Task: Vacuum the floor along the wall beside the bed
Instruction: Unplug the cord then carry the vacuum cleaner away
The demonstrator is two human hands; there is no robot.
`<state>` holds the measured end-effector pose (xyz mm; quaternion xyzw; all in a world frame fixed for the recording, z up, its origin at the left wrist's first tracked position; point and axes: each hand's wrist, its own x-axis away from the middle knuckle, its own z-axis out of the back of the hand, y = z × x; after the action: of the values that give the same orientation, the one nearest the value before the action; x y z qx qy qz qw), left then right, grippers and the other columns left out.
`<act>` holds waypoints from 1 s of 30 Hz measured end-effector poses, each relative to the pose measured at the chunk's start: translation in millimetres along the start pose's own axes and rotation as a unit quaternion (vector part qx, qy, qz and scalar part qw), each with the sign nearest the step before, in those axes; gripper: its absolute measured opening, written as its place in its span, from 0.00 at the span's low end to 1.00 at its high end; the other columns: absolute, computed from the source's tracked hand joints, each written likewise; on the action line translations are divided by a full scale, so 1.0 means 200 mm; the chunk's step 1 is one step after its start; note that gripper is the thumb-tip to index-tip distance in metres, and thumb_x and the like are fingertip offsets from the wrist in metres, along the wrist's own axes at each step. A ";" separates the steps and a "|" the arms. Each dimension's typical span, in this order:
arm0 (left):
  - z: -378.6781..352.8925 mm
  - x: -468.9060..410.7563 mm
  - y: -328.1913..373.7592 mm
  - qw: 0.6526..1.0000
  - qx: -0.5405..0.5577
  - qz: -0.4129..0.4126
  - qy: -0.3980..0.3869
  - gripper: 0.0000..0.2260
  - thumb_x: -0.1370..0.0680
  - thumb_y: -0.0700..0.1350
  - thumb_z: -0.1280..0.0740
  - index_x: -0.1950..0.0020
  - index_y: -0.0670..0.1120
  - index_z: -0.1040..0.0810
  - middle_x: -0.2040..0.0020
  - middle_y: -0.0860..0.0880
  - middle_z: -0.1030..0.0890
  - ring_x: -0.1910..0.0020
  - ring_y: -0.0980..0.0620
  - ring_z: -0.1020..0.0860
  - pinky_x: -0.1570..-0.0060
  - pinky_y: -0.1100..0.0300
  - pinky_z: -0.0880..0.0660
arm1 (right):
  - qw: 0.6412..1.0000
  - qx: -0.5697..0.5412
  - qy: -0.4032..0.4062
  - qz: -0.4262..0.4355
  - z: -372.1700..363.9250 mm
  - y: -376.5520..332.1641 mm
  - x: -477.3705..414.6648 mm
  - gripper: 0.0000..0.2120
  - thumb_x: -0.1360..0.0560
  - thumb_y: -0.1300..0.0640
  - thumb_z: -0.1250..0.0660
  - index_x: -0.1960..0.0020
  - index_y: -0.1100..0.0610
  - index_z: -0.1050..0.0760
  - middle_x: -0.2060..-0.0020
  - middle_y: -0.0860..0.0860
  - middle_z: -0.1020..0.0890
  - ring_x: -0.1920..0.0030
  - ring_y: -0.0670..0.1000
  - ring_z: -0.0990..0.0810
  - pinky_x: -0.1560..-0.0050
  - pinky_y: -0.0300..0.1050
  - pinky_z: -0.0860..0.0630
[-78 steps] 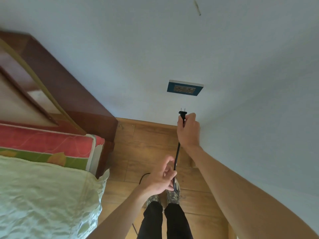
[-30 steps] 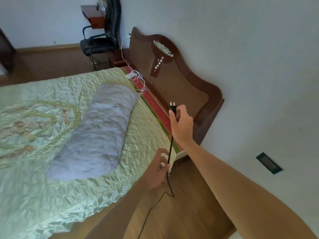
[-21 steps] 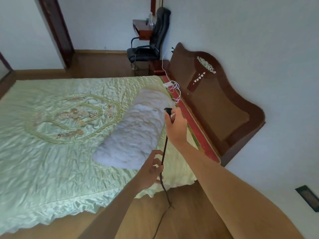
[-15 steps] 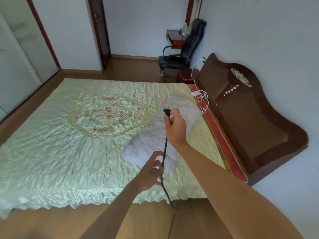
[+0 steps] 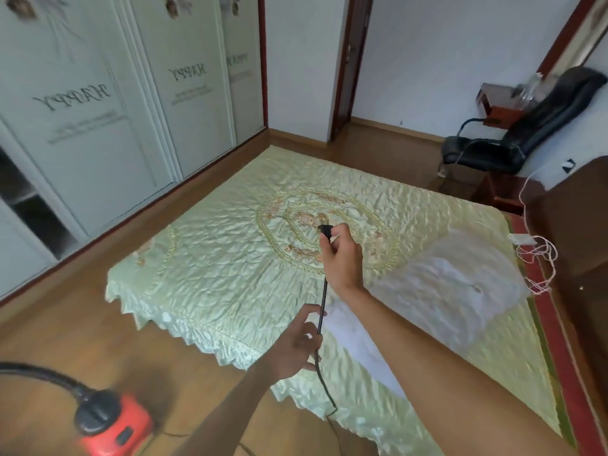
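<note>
My right hand (image 5: 342,258) grips the black plug (image 5: 325,230) of the vacuum's power cord, held up over the bed. The black cord (image 5: 322,311) runs down from it through my left hand (image 5: 296,347), whose fingers curl round it, then loops to the floor. A red vacuum cleaner (image 5: 112,426) with a black hose (image 5: 39,376) sits on the wooden floor at the lower left. The bed (image 5: 230,258) with its pale green quilted cover fills the middle of the view.
A white pillow (image 5: 460,284) lies on the bed's right side, by the dark wooden headboard (image 5: 579,232) with a white cable (image 5: 539,255) draped over it. A black office chair (image 5: 513,139) stands at the far right. White wardrobe doors (image 5: 98,120) line the left wall.
My view has swung left, away from the wall socket and headboard and across the bed; the vacuum cleaner has come into sight. Both hands keep their hold on the plug and cord.
</note>
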<state>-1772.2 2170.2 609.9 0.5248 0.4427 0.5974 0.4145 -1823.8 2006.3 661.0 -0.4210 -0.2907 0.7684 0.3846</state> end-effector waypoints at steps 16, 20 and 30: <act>0.66 0.44 -0.16 0.951 -0.046 0.032 0.305 0.17 0.20 0.31 0.44 0.39 0.50 0.37 0.60 0.49 0.30 0.69 0.57 0.30 0.66 0.59 0.27 | 0.965 -0.135 -0.212 0.072 -1.10 -0.60 0.08 0.09 0.20 0.55 0.34 0.51 0.61 0.29 0.75 0.42 0.30 0.75 0.43 0.32 0.70 0.44 0.38; 0.84 0.63 -0.22 0.932 -0.026 0.052 0.357 0.16 0.19 0.31 0.45 0.36 0.47 0.39 0.59 0.48 0.29 0.70 0.58 0.30 0.63 0.52 0.23 | 0.950 -0.151 -0.259 0.090 -1.34 -0.84 0.21 0.07 0.20 0.55 0.34 0.52 0.59 0.29 0.76 0.43 0.29 0.75 0.44 0.31 0.70 0.44 0.38; 1.28 1.11 -0.50 0.902 0.004 0.060 0.428 0.17 0.20 0.38 0.43 0.37 0.57 0.38 0.52 0.34 0.26 0.60 0.36 0.26 0.59 0.38 0.19 | 0.920 -0.161 -0.332 0.130 -1.89 -1.32 0.58 0.08 0.20 0.55 0.34 0.53 0.58 0.30 0.76 0.43 0.29 0.75 0.43 0.31 0.72 0.40 0.38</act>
<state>-1538.3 2433.7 585.3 0.2456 0.5476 0.7864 0.1462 -1445.1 2290.3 634.9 -0.2319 -0.4644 0.8501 0.0891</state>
